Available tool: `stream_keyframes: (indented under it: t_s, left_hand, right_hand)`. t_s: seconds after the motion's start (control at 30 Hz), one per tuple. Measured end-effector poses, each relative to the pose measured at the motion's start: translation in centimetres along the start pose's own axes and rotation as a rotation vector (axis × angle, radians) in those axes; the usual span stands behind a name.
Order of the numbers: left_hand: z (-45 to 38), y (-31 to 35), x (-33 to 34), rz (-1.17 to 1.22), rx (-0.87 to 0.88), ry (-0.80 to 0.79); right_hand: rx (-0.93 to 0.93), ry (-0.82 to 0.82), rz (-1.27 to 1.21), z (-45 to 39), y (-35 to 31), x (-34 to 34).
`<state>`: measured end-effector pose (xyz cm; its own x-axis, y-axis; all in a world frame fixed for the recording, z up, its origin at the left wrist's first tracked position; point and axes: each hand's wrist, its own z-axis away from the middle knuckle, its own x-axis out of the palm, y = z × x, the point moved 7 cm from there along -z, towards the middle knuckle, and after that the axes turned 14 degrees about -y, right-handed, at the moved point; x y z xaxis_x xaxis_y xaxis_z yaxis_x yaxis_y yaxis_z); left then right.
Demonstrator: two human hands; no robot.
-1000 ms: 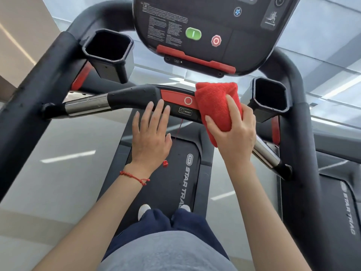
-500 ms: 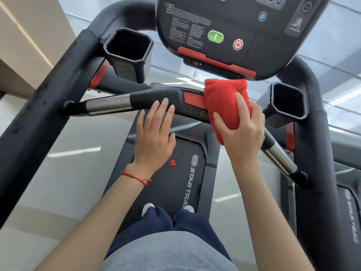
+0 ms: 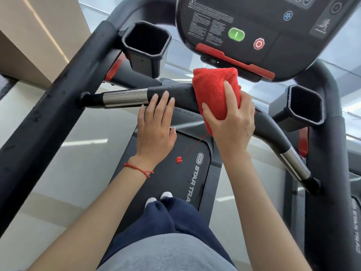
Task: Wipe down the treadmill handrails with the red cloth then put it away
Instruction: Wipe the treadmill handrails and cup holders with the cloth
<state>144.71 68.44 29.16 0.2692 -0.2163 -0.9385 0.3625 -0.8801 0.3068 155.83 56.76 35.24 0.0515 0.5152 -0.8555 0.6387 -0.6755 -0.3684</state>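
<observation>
A folded red cloth (image 3: 213,90) is draped over the middle of the black front handrail (image 3: 175,92). My right hand (image 3: 232,122) grips it and presses it onto the bar, covering the bar's red centre panel. My left hand (image 3: 156,126) lies flat with fingers spread just left of the cloth, its fingertips touching the handrail and holding nothing. The bar has a chrome section at its left end (image 3: 125,97) and another at its right end (image 3: 295,165). Black padded side rails run down on the left (image 3: 58,106) and on the right (image 3: 330,153).
The console (image 3: 273,32) with a green and a red button hangs just above the cloth. Black cup holders sit to its left (image 3: 146,44) and right (image 3: 304,106). A red safety clip (image 3: 178,159) dangles on a cord over the belt deck (image 3: 175,173). My feet stand on the belt.
My right hand has slid the red cloth leftward along the handrail over its red centre panel. My left hand stays resting on the bar. The camera view has shifted left.
</observation>
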Motion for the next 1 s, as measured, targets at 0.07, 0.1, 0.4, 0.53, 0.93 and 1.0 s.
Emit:
stream_keyframes:
  t_s: [0.07, 0.1, 0.4, 0.53, 0.93, 1.0]
  left_hand:
    - [0.0, -0.1, 0.1, -0.016, 0.001, -0.007]
    - [0.0, -0.2, 0.2, -0.028, 0.000, -0.014]
    - [0.2, -0.1, 0.3, -0.068, -0.026, -0.034]
    - [0.3, -0.4, 0.0, -0.056, -0.002, -0.009]
    - [0.9, -8.6, -0.7, -0.032, -0.093, -0.084]
    - [0.8, -8.8, -0.4, -0.016, -0.075, -0.105]
  right_hand:
    - [0.013, 0.009, 0.004, 0.2, 1.1, -0.4]
    - [0.030, 0.017, -0.006, 0.4, 1.5, -0.5]
    - [-0.048, -0.049, -0.101, -0.1, -2.5, 1.4]
    - [-0.088, -0.052, -0.069, -0.4, -2.8, 1.5]
    - [-0.013, -0.010, -0.011, 0.4, -7.1, 4.3]
    - [-0.054, -0.025, 0.044, 0.3, -8.5, 5.1]
